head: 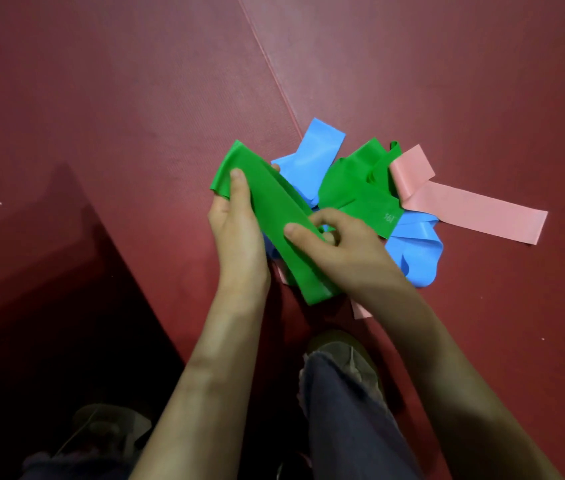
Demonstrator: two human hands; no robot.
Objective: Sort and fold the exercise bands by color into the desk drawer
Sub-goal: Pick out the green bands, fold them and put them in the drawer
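A pile of flat exercise bands lies on a dark red mat [135,116]. I hold a green band [274,209] over the pile: my left hand [239,233] grips its upper left end, thumb on top, and my right hand [347,251] pinches its lower middle. A second green band [360,188] lies crumpled behind it. Blue bands show at the top [312,157] and at the lower right [419,254]. A pink band [475,209] stretches out to the right. No drawer is in view.
A seam in the mat [274,74] runs diagonally from the top middle down to the pile. My jeans leg and shoe [343,362] stand just below the pile. A second shoe [108,427] sits in dark shadow at the lower left.
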